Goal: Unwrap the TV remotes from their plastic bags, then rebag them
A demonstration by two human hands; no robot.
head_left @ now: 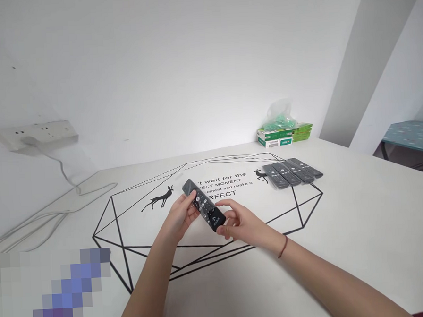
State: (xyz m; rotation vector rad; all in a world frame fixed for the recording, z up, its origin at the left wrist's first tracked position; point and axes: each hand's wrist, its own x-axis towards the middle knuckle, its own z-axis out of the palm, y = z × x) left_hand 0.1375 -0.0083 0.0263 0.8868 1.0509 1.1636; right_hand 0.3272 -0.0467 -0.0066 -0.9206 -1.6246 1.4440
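A black remote control [204, 205] with white buttons is held above the white table [360, 226], buttons up, slanting from upper left to lower right. My left hand [181, 216] grips its left side, fingers wrapped round the edge. My right hand [241, 221] pinches its lower right end between thumb and fingers. A thin red band circles my right wrist.
Several more black remotes [292, 172] lie side by side at the back right. Behind them stand green-and-white boxes [284, 135] with a plastic bag on top. A power strip [36, 134] hangs on the left wall, white cables trailing onto the table. A black geometric print with deer covers the tabletop.
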